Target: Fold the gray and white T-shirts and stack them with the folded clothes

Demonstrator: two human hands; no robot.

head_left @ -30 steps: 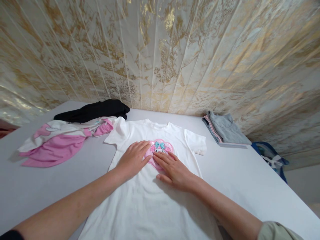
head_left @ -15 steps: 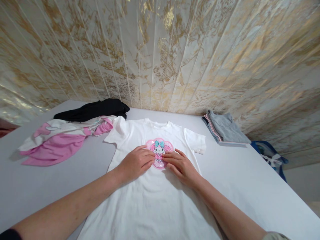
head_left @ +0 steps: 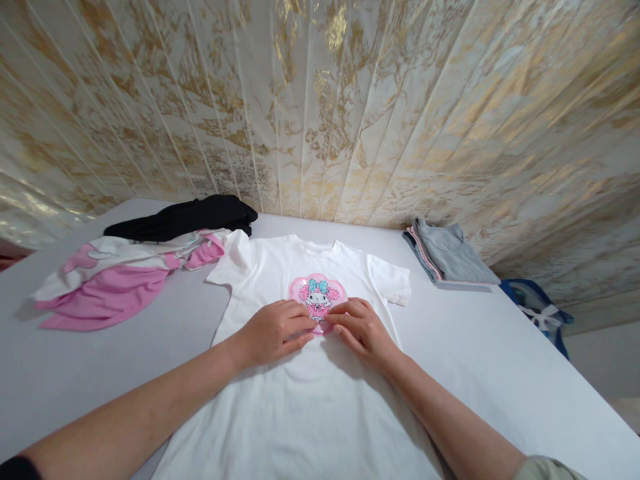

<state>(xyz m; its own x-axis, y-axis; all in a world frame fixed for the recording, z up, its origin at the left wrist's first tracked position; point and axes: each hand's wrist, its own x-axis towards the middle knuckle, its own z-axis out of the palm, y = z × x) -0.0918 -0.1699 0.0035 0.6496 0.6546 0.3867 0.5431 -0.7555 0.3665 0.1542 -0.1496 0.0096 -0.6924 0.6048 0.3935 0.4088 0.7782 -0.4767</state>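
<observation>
Across the middle of the white table (head_left: 480, 353), you've got a white T-shirt (head_left: 295, 407) lying flat, front up, neckline toward the far edge, both short sleeves spread, lower part running off the bottom of view. Your left hand (head_left: 273, 333) rests palm-down on its chest, fingers loosely bent, thumb apart from them, fingertips touching the lower left of the pink patch (head_left: 317, 287) with the cartoon figure and blue bow. Your right hand (head_left: 367, 333) mirrors it, fingertips at the patch's lower right, thumb spread below the fingers. Your two hands sit near each other, a small gap between the fingertips; light creases in the fabric below. To your left, a crumpled pink-and-white garment (head_left: 120, 293) lies beside the shirt's sleeve, with a black garment (head_left: 185, 219) just behind it. Far right, you have a folded stack (head_left: 453, 253), grey on top, pink and darker layers showing at its side. Past the table's right edge, a blue item (head_left: 537, 310) with a white tie; behind everything, a gold-patterned pleated backdrop (head_left: 310, 100).
</observation>
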